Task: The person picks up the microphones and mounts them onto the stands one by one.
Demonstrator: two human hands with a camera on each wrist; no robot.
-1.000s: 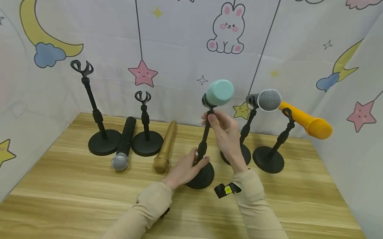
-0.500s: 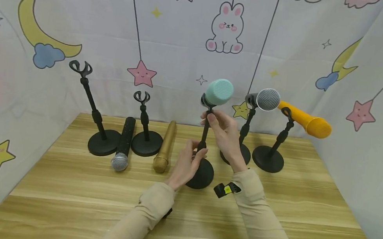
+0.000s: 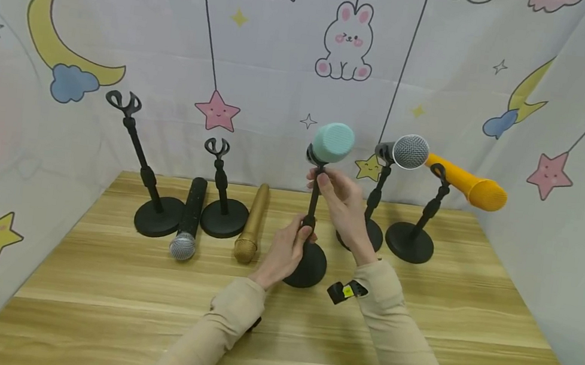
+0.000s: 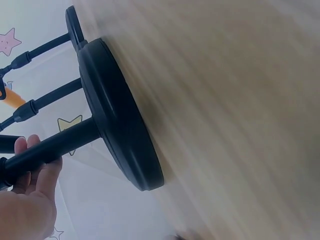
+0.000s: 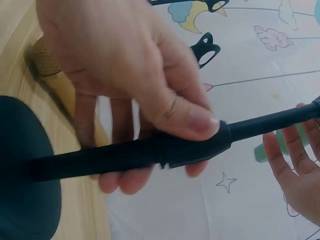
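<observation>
A black microphone stand [image 3: 307, 268] stands upright near the table's middle, with a mint-green microphone [image 3: 333, 143] in its clip, head toward me. My left hand [image 3: 285, 248] grips the thick collar [image 5: 192, 150] halfway up the pole, thumb along it and fingers curled behind. Higher up, just under the clip, my right hand [image 3: 345, 203] pinches the thin upper pole between thumb and fingers. The left wrist view shows the round base [image 4: 117, 112] on the table and my left fingers [image 4: 47, 175] around the pole. The mint microphone's handle is mostly hidden behind its head.
Right of the hands, two stands hold a silver-headed microphone [image 3: 409, 152] and an orange microphone [image 3: 468, 183]. To the left are a tall bare stand [image 3: 158, 216] and a shorter bare stand [image 3: 224, 219]. A black microphone [image 3: 192, 213] and a gold microphone [image 3: 252, 226] lie beside them.
My left hand has moved up from the lower pole near the base and closed around the collar. The mint microphone's head has dipped slightly. My right hand stays in place.
</observation>
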